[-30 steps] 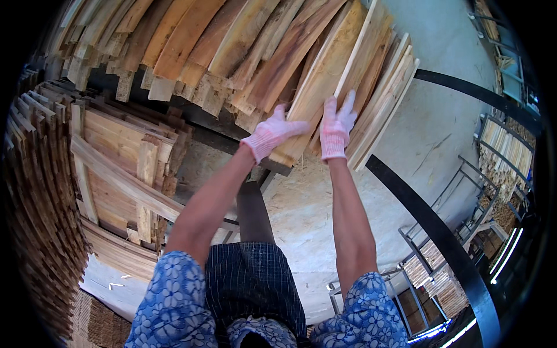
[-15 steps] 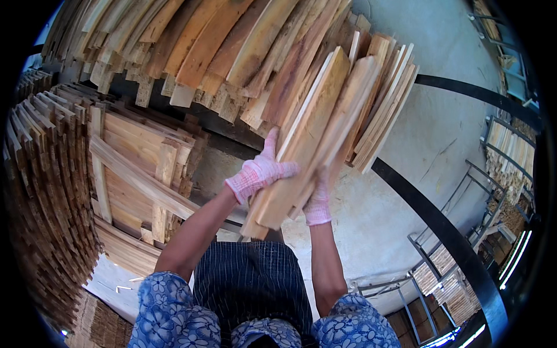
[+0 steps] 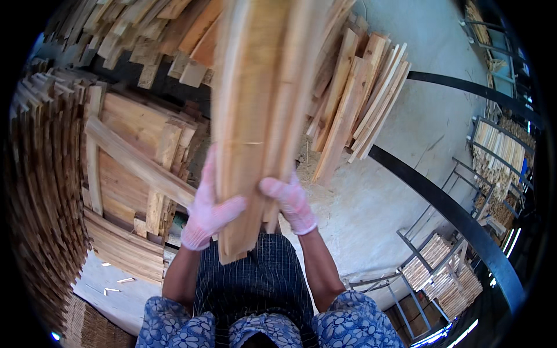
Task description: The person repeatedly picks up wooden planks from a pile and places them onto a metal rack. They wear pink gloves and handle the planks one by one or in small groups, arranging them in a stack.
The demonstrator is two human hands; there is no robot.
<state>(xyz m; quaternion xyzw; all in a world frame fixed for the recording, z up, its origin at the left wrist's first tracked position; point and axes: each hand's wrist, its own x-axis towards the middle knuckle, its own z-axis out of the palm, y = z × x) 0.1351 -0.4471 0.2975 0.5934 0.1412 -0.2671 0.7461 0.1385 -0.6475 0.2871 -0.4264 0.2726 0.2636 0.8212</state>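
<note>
A bundle of several long wooden boards (image 3: 250,116) rises in front of me, blurred by motion, its near ends just above my dark striped apron (image 3: 255,284). My left hand (image 3: 212,209), in a pink-white knitted glove, grips the bundle's left side with the thumb across the front. From the right, my gloved right hand (image 3: 293,200) clasps the boards, its thumb also on the front face. The fingers behind the wood are hidden. Just right of the bundle, more loose boards (image 3: 343,116) lean together with their lower ends near the floor.
Rows of stacked planks (image 3: 168,43) stand at the far left behind the bundle. A wooden crate-like panel (image 3: 125,156) and a tall stack of slats (image 3: 46,191) fill the left. A black curved band (image 3: 447,211) crosses the pale floor (image 3: 406,174); metal racks (image 3: 429,255) hold wood at right.
Both hands have moved left and closer to my body, carrying the boards off the leaning pile. The bundle now stands more upright in view and hides part of the plank row.
</note>
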